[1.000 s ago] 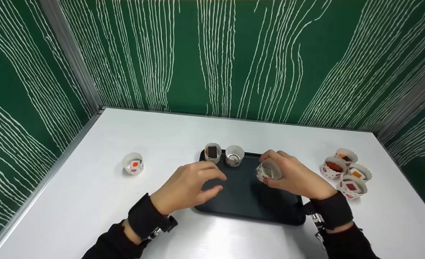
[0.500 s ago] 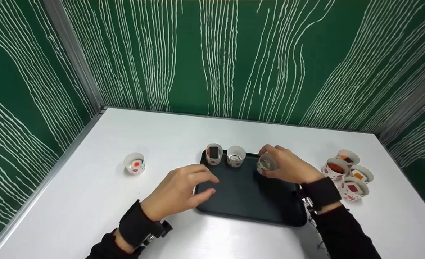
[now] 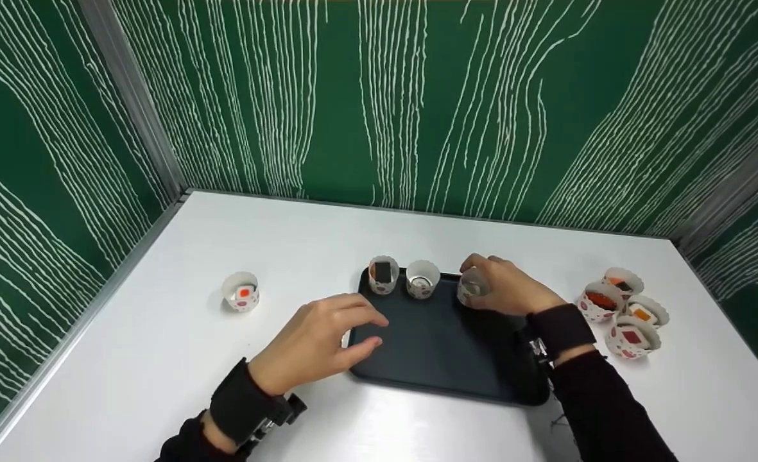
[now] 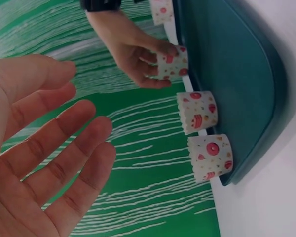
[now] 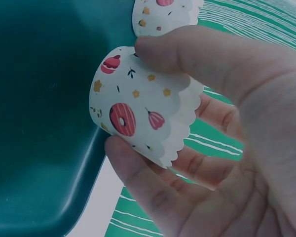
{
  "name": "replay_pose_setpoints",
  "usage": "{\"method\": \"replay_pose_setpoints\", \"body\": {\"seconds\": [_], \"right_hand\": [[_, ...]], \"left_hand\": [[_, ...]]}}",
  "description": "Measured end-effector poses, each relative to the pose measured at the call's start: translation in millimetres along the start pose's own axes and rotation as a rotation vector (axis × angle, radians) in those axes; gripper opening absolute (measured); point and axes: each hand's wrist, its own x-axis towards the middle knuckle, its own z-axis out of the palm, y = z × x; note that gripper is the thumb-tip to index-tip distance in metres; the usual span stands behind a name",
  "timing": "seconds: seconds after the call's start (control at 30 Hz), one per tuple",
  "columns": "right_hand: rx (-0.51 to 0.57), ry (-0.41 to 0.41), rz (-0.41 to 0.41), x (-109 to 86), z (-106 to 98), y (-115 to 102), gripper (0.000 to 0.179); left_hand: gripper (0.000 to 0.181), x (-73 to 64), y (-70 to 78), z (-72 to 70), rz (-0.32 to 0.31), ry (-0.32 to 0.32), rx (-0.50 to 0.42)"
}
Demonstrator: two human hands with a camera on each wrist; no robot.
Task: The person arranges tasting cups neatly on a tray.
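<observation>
My right hand (image 3: 510,289) grips a white paper baking cup (image 5: 133,106) printed with a donut and small flowers, thumb on one side and fingers on the other. The cup's base is right at the back right of the dark tray (image 3: 430,346); its content is mostly hidden. Along the tray's back edge stand two similar cups: one at the left corner (image 3: 384,274) with a black-and-orange piece inside, the other beside it (image 3: 422,279) with a small pale piece. Over the tray's left edge hovers my left hand (image 3: 324,337), fingers relaxed and apart, holding nothing.
A lone cup (image 3: 241,292) with a white-and-orange piece stands on the white table (image 3: 160,359) to the left. Several filled cups (image 3: 633,337) cluster at the right. Green walls (image 3: 327,115) with white lines enclose the table's back and sides.
My right hand has lowered the cup, moving it slightly back, and it has gone from tilted to nearly upright on the tray. My left hand has drawn a little left.
</observation>
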Motion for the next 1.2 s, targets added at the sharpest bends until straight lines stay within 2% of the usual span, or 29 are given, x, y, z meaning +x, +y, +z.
{"method": "replay_pose_setpoints", "body": {"seconds": [0.63, 1.2], "right_hand": [[-0.014, -0.002, 0.002, 11.5, 7.3, 2.1, 0.057], [-0.023, 0.046, -0.011, 12.2, 9.5, 5.4, 0.060]], "left_hand": [[0.018, -0.3, -2.5, 0.2, -0.052, -0.051, -0.023], [0.019, -0.6, -7.3, 5.3, -0.039, -0.036, 0.001]]}}
